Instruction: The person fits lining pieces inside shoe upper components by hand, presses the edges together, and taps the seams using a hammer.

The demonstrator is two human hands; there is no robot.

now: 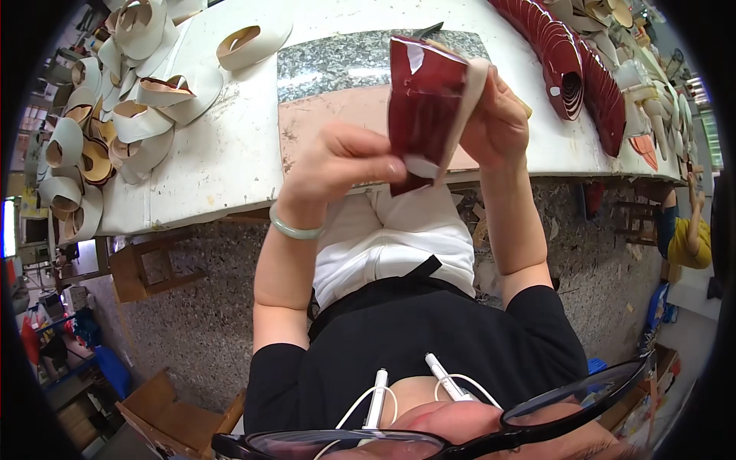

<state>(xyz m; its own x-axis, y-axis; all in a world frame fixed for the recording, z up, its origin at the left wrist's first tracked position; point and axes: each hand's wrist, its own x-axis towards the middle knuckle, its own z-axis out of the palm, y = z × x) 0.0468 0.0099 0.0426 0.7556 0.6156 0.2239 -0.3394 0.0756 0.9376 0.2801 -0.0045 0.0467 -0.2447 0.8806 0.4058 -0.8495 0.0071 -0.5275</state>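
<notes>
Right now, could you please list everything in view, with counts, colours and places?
red piece: one, glossy dark red, between both hands
slab: one, speckled grey, on table
pink board: one, below slab
pale loops: many, off-white and tan, table's left
red stacks: two, dark red, table's right
table: one, white, centre
stools: at least two, brown, either side
co-worker: one, yellow top, far right
glasses: one pair, black, bottom
bangle: one, pale green, left wrist
background clutter: uncountable, mixed, edges
left hand, right hand: two, bare, centre

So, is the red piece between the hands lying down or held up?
The red piece is held up: left hand at its lower left, right hand on its pale side.
</notes>
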